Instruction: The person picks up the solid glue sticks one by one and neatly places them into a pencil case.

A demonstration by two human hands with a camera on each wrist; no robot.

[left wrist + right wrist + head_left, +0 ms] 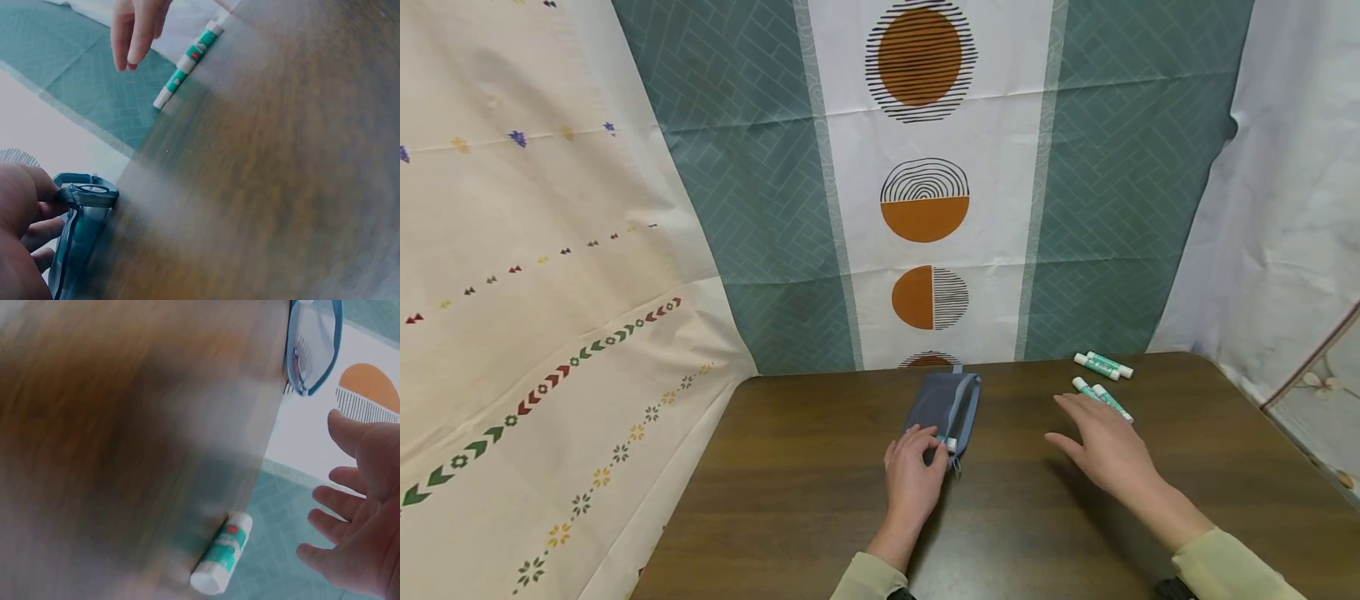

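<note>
A blue-grey zippered pouch point(931, 402) lies on the table with its zip side gaping. My left hand point(914, 473) pinches the pouch's near edge between thumb and fingers, as the left wrist view also shows. At that end of the opening, a white and green tube end point(952, 445) shows, resembling a glue stick. My right hand point(1105, 450) is off to the right with fingers extended and nothing held. Just beyond it lie two green and white glue sticks point(1114, 403), partly hidden by the fingers. In the right wrist view the hand point(369, 512) hovers apart from a glue stick point(223, 555).
Another pair of glue sticks point(1103, 366) lies near the table's back right edge. The dark wooden table point(790, 483) meets a patterned cloth point(760, 183) at the back. Pale cloths hang at the left and right sides.
</note>
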